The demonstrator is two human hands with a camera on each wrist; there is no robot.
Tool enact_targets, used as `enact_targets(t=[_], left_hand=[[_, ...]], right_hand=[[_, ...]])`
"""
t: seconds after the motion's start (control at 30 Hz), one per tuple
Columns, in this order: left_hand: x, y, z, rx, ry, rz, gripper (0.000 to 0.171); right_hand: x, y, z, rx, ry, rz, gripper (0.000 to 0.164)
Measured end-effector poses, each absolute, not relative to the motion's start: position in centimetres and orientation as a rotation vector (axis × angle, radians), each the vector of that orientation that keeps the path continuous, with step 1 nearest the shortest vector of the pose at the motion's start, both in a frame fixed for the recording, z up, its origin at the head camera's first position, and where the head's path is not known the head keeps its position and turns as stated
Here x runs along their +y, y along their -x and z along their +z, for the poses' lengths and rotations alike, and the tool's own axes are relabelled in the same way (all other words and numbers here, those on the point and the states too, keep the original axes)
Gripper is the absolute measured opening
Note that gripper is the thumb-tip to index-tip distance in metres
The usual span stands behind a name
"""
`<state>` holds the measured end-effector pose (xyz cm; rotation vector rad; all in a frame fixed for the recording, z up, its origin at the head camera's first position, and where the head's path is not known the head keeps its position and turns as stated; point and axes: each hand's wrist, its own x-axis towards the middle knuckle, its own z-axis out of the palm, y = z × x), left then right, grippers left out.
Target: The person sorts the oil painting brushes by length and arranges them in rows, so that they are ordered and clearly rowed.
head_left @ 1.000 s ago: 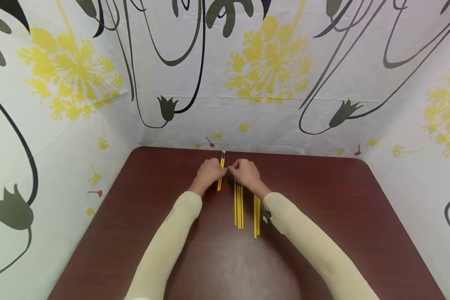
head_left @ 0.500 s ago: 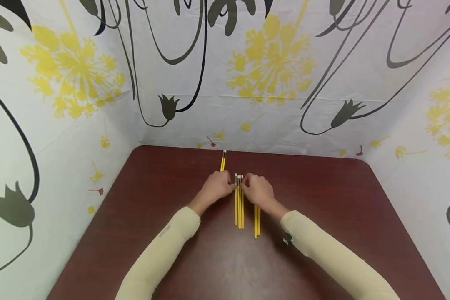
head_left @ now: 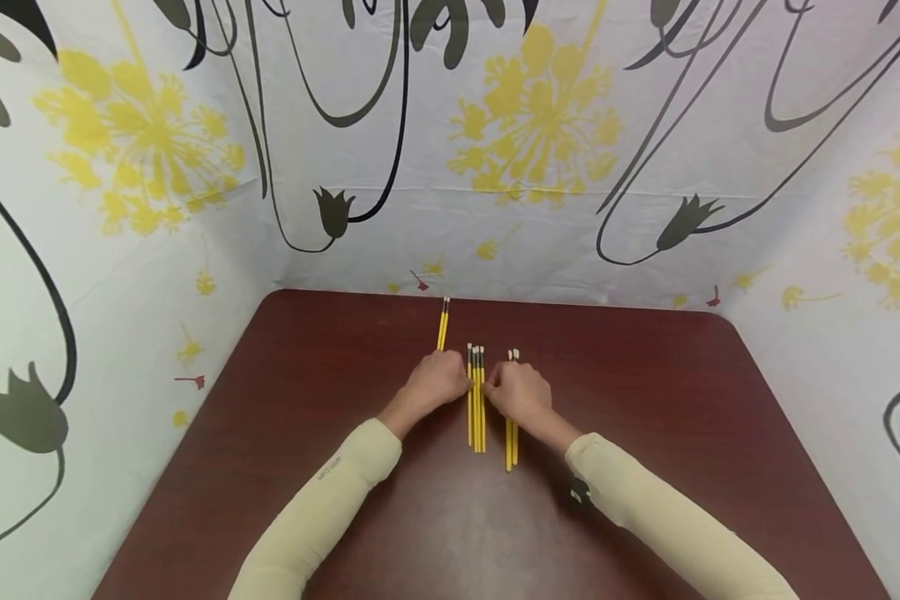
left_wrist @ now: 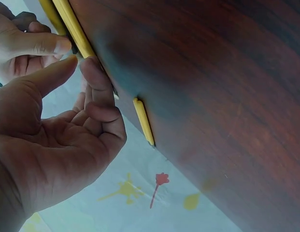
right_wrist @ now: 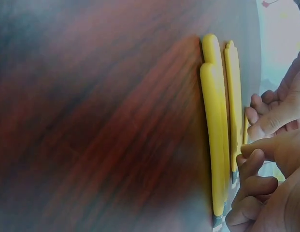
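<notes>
Several paintbrushes with yellow handles, dark ferrules and pale tips lie on the table. In the head view, my left hand [head_left: 438, 379] is at the left side of the middle group of paintbrushes [head_left: 477, 417]. At that group's right side is my right hand [head_left: 521, 390], its wrist across the right pair of paintbrushes [head_left: 512, 446]. Both hands have bent fingers, thumb and forefinger tips close together beside the handles. Whether they pinch a brush or only touch it is unclear. Partly behind my left hand lies another pair of paintbrushes [head_left: 442, 327], reaching the far edge.
The dark red-brown table [head_left: 450, 525] has rounded far corners. A white cloth [head_left: 450, 225] with yellow and grey flower prints stands behind it and along both sides. A small dark object [head_left: 580, 492] is at the right sleeve's cuff.
Both hands have come from the left pair to the middle group, moving toward me and to the right. Over the last half second they slid slightly nearer along it; the brushes kept their places.
</notes>
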<state>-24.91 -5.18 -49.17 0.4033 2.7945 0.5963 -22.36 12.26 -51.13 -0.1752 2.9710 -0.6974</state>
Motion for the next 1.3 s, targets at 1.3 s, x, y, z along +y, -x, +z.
enact_targets(t=[1.3], left_hand=[[-4.2, 23.7, -48.9, 2.78, -0.309, 0.447, 0.032]], right_hand=[[11.3, 21.6, -51.1, 2.902, 0.095, -0.579, 0.042]])
